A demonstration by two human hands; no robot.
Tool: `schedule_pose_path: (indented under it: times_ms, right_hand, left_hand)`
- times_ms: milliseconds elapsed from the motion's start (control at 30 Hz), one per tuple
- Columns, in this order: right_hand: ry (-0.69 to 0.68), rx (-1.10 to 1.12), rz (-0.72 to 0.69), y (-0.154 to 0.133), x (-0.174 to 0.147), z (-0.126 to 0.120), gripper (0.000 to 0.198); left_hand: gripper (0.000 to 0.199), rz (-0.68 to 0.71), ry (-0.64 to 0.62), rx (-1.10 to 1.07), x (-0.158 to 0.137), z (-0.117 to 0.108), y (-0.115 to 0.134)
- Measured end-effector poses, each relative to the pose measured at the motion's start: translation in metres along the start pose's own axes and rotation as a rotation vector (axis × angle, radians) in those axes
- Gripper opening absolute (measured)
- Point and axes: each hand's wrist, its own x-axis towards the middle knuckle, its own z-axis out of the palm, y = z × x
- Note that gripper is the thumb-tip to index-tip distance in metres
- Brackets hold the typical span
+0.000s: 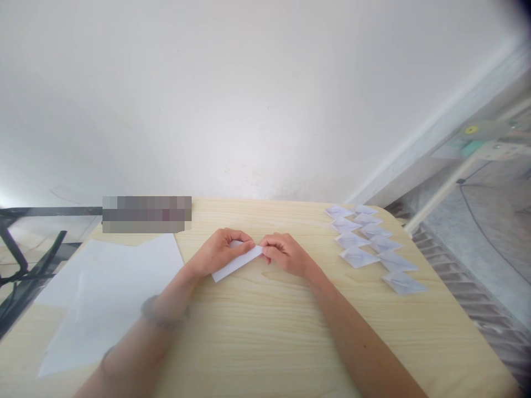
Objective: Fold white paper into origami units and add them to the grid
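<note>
A narrow folded strip of white paper (237, 264) is held just above or on the wooden table, slanting up to the right. My left hand (222, 249) is closed on its upper long edge, thumb pressing along the face. At the strip's right end, my right hand (284, 253) pinches the tip between thumb and curled fingers. Part of the paper is hidden behind the left hand's fingers. To the right of my hands, several folded white paper boats (359, 257) lie in two slanting rows.
Large white paper sheets (120, 276) lie overlapping on the left of the table (249, 342). A blurred-out patch (147, 214) covers something at the back left edge. A white wall (265, 110) rises behind the table. Black metal bars (16, 249) stand to the left.
</note>
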Motion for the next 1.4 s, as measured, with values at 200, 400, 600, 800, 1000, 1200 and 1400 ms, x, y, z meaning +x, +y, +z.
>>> schedule_pose_path:
  times_ms: [200,400,600,800,1000,1200,1400]
  right_hand:
    - [0.029,-0.039,-0.003,-0.001,0.001,0.001,0.024]
    - [-0.049,0.000,0.011,0.000,0.001,0.000,0.024]
    - [0.026,0.001,0.034,0.000,0.000,0.002,0.022]
    - [0.236,0.155,0.081,0.002,0.001,0.000,0.022]
    - [0.396,0.206,0.076,0.006,0.001,-0.001,0.021]
    - [0.304,0.121,0.100,0.003,0.002,0.001,0.022]
    - [0.379,-0.080,-0.029,0.003,0.004,0.008,0.016]
  left_hand:
    - [0.027,0.028,-0.017,-0.004,-0.001,-0.001,-0.001]
    - [0.026,0.019,-0.008,0.001,0.000,-0.001,-0.002]
    - [0.026,0.035,0.003,-0.048,-0.001,0.000,0.002]
    - [0.038,-0.060,0.119,-0.332,-0.003,-0.001,0.004]
    - [0.034,0.091,0.164,-0.427,0.001,0.001,-0.005]
    - [0.033,0.311,0.087,-0.342,0.000,-0.001,-0.006]
    - [0.023,0.204,0.120,-0.259,0.000,0.002,0.000]
